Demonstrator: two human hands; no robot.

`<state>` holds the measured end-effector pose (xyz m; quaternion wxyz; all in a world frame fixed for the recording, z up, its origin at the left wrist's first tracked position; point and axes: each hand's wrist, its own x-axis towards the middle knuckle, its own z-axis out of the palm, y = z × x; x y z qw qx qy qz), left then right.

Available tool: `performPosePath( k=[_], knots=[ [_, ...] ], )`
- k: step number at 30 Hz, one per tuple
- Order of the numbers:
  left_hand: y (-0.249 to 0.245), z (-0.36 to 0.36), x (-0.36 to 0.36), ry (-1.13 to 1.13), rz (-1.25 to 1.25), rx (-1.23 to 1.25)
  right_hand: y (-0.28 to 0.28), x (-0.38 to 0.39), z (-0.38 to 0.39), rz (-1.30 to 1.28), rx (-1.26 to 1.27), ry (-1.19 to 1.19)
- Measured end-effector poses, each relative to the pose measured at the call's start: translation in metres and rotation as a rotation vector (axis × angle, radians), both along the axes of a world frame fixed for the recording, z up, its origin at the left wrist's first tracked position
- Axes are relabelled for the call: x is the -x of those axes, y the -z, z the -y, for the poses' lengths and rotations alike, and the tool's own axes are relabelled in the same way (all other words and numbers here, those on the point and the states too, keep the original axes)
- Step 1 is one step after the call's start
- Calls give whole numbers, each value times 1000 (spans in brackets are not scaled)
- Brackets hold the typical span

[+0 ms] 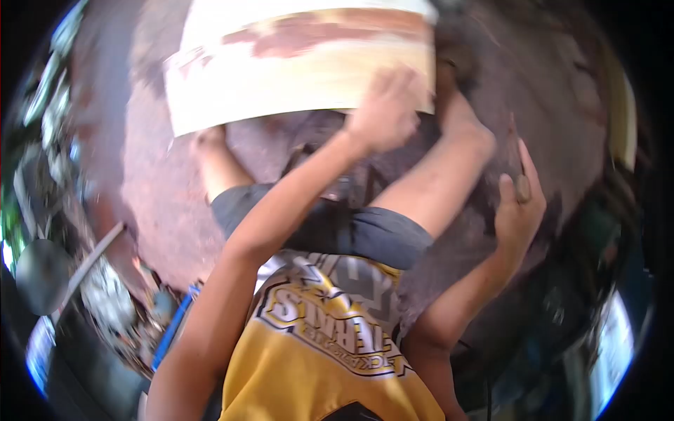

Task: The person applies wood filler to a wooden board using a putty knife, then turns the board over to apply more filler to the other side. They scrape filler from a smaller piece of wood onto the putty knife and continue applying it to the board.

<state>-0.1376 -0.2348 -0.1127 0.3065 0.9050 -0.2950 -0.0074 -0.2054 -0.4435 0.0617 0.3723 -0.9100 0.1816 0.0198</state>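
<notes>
A pale wooden board (pixel 295 84) with a reddish-brown patch across it lies in front of me, its near edge over my foot. My left hand (pixel 387 109) is at the board's near right corner, fingers bent and smeared by motion over its surface. Off to the right, apart from the board, my right hand (pixel 521 200) is closed around a slim, pointed tool (pixel 513 130) with a brownish rounded butt (pixel 522 189). The tool's tip points away from me, and one finger stretches along it. Its exact kind is blurred.
My bare legs (pixel 449 158) are spread on the reddish-brown floor (pixel 158 182). At the left lie a long stick-like handle (pixel 95 259), a blue strip (pixel 173 330) and mixed debris (pixel 105 295). A pale yellowish length (pixel 622 112) stands at the far right.
</notes>
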Motion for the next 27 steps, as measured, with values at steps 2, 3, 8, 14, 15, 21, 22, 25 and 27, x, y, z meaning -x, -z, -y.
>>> performPosePath(
  k=[2, 3, 8, 14, 15, 21, 22, 25, 27],
  knots=[
    [5, -29, 36, 198, 82, -55, 14, -17, -26, 100, -168, -219],
    [9, -52, 50, 242, -15, 75, 17, -25, -46, 115, -236, -296],
    [6, -223, 102, -601, -400, 37, 7, -57, -209, 68, -60, -692],
    [71, -351, 97, -1459, -575, 1431, 50, -60, -348, 275, 217, -1188],
    [77, -363, 92, -1462, -621, 1587, 60, -65, -366, 294, 258, -1250],
    [69, -399, 75, -1070, -674, 1692, 76, -82, -432, 234, 475, -1438],
    [70, -400, 73, -1073, -674, 1734, 76, -82, -442, 215, 478, -1427],
    [74, -402, 78, -980, -644, 1780, 66, -69, -463, 119, 519, -1423],
    [76, -405, 73, -962, -605, 1687, 69, -64, -469, 175, 458, -1476]
  ],
)
